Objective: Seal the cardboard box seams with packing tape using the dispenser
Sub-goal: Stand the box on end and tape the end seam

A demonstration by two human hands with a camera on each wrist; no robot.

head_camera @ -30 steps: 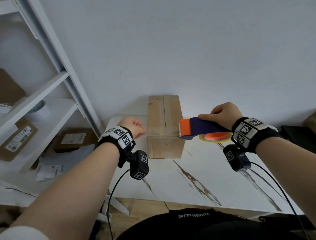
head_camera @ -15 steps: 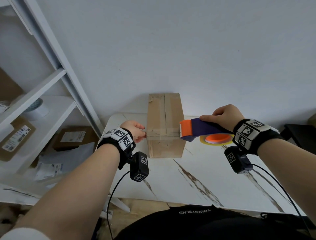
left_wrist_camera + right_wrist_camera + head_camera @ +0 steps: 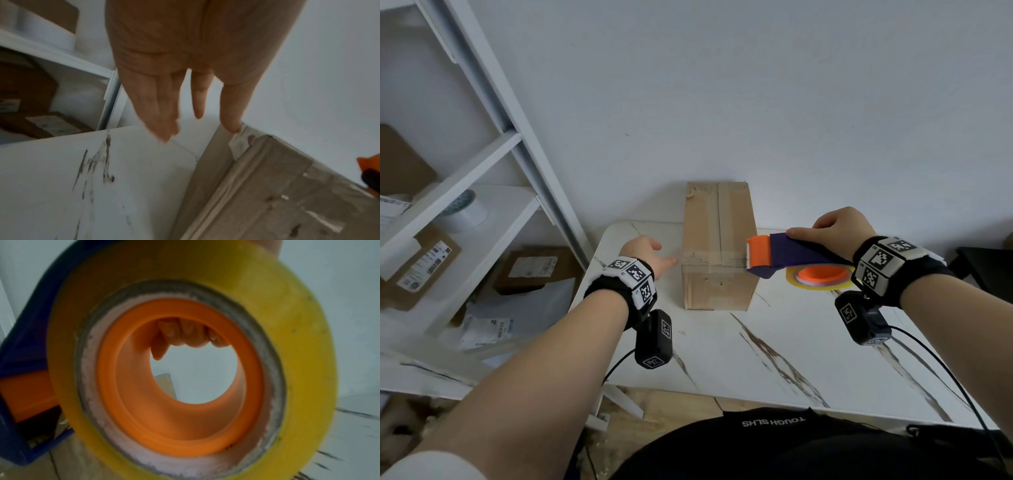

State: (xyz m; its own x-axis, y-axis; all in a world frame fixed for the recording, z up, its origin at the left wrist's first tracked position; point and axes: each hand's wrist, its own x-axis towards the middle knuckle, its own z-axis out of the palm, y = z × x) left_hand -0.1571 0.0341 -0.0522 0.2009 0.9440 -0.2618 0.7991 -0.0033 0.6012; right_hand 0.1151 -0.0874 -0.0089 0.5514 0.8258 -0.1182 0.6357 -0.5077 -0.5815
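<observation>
marble-patterned white table [image 3: 808,359] with dark veins runs up to a plain pale wall [image 3: 722,85]; white shelving [image 3: 482,164] stands to the left, holding a white roll [image 3: 462,210] and labelled cardboard parcels [image 3: 424,263], with more parcels lower down beside the table. cardboard box [image 3: 717,246] sits on the table's far part, its long axis running away from the person toward the wall, the near end face turned toward the camera. 1 strip of tape runs lengthwise down its top and another crosses the top close to the near end. right hand [image 3: 837,229] grips the tape dispenser [image 3: 791,255] from above, fingers curled over the blue frame and reaching into the orange hub, as the right wrist view shows through the hole. the dispenser lies roughly level, its long axis across the box, orange cutter end pointing left and sitting at the box's right top edge, on the cross strip; yellow tape roll [image 3: 820,277] hangs under the wrist, right of the box. left hand [image 3: 645,253] is relaxed and holds nothing, fingers extended toward the box's left side, just beside it; whether they touch it cannot be told.
</observation>
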